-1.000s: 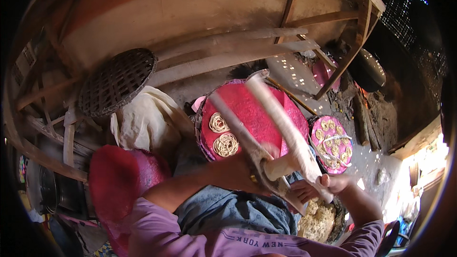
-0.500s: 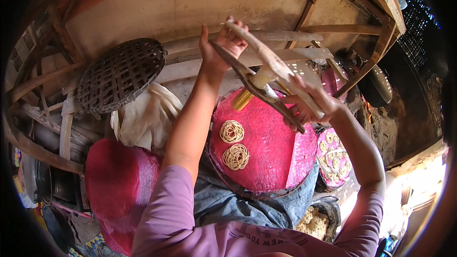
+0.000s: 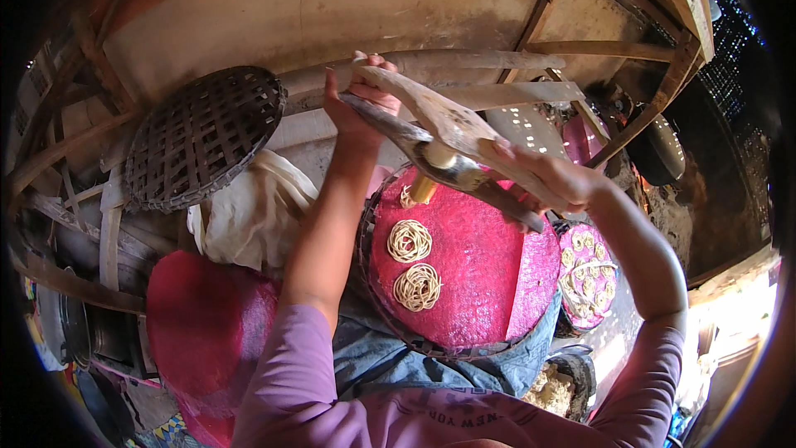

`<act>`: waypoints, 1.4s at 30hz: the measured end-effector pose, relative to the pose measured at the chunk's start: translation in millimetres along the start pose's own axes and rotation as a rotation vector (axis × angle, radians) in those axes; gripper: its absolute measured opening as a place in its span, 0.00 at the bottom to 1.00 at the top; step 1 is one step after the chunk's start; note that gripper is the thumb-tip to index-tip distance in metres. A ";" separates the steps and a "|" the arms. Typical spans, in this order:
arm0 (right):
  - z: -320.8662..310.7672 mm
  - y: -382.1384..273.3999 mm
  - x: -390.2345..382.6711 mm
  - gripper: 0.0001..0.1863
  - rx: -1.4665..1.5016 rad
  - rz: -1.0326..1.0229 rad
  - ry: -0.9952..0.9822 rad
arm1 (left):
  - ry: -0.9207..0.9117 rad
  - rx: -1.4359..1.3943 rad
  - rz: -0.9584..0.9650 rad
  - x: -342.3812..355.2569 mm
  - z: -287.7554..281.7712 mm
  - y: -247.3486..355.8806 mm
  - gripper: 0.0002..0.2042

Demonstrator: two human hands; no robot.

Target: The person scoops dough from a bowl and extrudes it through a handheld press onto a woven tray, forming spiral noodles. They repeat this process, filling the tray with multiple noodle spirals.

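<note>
Head view: both hands grip a two-lever wooden press (image 3: 448, 116), which slants above the far part of a round tray (image 3: 477, 290) lined in pink. The left hand (image 3: 365, 106) has its fingers curled about the upper-left ends of the levers, thumb standing out; the right hand (image 3: 564, 178) has its fingers closed around the opposite ends. A brass-coloured cylinder (image 3: 424, 190) points down beneath the levers, pale strands (image 3: 405, 197) showing beside it, though whether they touch is hard to tell. Two coiled noodle nests (image 3: 409, 241) lie on the tray's left side, one nearer the person. To the right sits a smaller tray (image 3: 569, 329) bearing more coils.
</note>
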State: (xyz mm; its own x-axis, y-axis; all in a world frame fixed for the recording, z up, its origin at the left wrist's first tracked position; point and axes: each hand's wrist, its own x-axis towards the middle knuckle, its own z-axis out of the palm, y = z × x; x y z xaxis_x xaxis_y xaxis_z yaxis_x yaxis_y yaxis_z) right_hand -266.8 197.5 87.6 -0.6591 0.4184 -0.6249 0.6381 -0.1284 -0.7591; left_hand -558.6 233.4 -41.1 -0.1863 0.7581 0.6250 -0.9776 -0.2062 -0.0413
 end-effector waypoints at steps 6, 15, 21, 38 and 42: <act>-2.9 -10.8 -4.8 0.41 -0.175 -0.069 0.164 | 0.021 -0.092 0.015 21.6 2.4 -11.7 0.27; 7.1 19.0 -11.3 0.39 -0.049 -0.052 0.203 | 0.069 0.112 0.002 -3.3 -7.3 -14.0 0.18; -7.0 46.3 -5.9 0.36 0.024 -0.069 0.288 | 0.076 0.124 -0.050 16.7 -15.7 -46.7 0.23; -3.4 89.8 4.2 0.32 0.060 -0.337 0.264 | 0.131 1.352 -1.173 -60.4 -8.7 -44.9 0.36; -4.5 90.0 7.9 0.33 0.075 -0.331 0.330 | 0.297 1.622 -1.062 -61.7 -15.2 -45.1 0.36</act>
State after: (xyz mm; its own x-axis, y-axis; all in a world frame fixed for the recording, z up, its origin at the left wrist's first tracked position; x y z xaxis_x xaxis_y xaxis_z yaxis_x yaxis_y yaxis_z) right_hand -212.8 193.4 15.1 -0.6525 0.7099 -0.2651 0.3767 0.0003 -0.9263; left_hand -504.6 205.4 -89.7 0.1413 0.9640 -0.2252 0.2789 0.1795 0.9434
